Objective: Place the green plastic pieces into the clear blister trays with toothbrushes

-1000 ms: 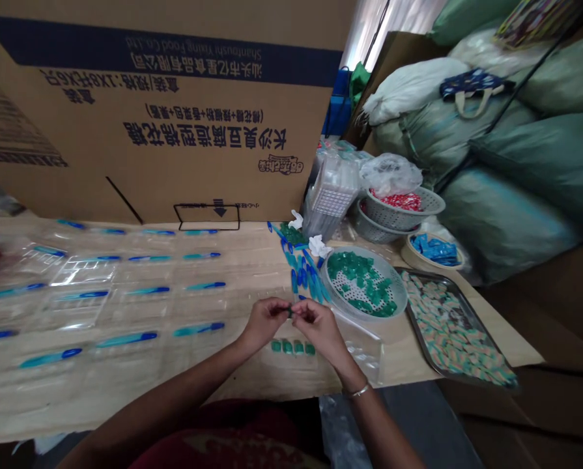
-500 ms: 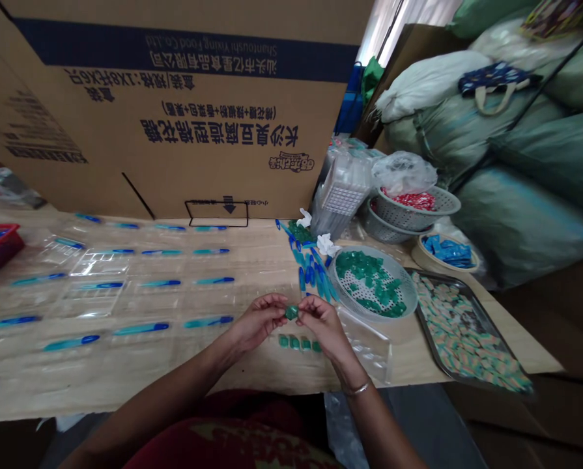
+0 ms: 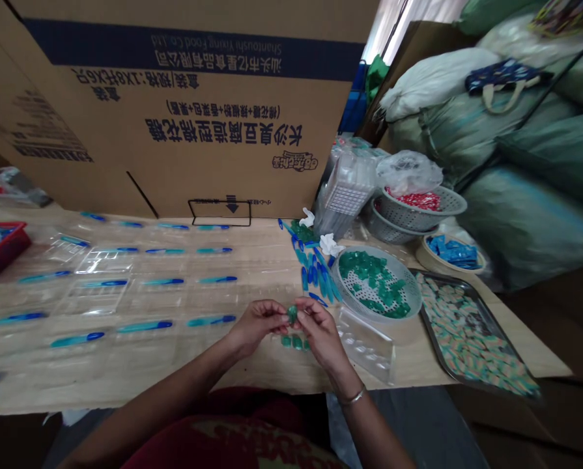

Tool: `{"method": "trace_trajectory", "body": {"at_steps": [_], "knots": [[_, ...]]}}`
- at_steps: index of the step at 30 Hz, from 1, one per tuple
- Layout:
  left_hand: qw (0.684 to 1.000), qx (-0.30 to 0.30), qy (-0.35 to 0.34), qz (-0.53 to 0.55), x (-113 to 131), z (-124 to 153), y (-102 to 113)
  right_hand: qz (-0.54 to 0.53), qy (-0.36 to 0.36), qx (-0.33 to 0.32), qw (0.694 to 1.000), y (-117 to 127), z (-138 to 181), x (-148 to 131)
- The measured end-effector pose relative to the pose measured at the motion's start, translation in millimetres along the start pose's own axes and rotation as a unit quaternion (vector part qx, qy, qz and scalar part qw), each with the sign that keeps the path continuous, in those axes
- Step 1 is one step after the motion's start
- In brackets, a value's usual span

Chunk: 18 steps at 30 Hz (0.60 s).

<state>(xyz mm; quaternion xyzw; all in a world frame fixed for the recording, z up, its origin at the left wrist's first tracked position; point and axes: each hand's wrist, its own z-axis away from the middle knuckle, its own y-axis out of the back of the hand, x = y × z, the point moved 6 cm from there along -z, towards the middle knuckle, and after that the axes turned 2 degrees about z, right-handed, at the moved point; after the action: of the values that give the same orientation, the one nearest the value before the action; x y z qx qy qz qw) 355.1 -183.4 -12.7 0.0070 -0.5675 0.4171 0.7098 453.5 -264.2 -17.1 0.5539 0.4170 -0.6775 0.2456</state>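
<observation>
Between my two hands is a small green translucent piece (image 3: 292,314), pinched from both sides; it looks like a gummy or wrapped candy, but I cannot tell which. My left hand (image 3: 258,326) grips it with thumb and fingertips from the left. On the other side my right hand (image 3: 318,327) closes on it, a bracelet around that wrist. Just below the fingers, several green square pieces (image 3: 296,342) lie in a row on the wooden table (image 3: 262,371), partly hidden by my right hand. A clear plastic moulded tray (image 3: 367,345) lies right of that hand.
A white basket (image 3: 415,299) of green pieces stands at the right, beside a metal tray (image 3: 440,355) of striped candies. Blue pens (image 3: 315,270) lie piled near it. Clear trays holding single pens (image 3: 144,326) cover the left. A large carton (image 3: 223,150) walls off the back.
The view has shifted slightly. The green piece is turned between my fingertips, and my right hand now covers more of the row of green squares.
</observation>
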Motion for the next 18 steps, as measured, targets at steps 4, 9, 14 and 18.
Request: {"method": "trace_trajectory", "body": {"at_steps": [4,9,14,18], "knots": [[0.995,-0.010,0.069,0.071,-10,3,0,-0.043,-0.090,-0.055,0.994,0,2,13],[0.988,-0.037,0.091,0.120,-18,4,-5,-0.151,-0.156,-0.098,0.971,-7,9,27],[0.991,-0.044,0.076,0.105,-21,5,-6,-0.094,-0.118,-0.069,0.986,-9,9,24],[0.999,-0.027,-0.005,0.030,-9,7,-3,0.033,-0.061,-0.083,0.994,-5,4,8]]}}
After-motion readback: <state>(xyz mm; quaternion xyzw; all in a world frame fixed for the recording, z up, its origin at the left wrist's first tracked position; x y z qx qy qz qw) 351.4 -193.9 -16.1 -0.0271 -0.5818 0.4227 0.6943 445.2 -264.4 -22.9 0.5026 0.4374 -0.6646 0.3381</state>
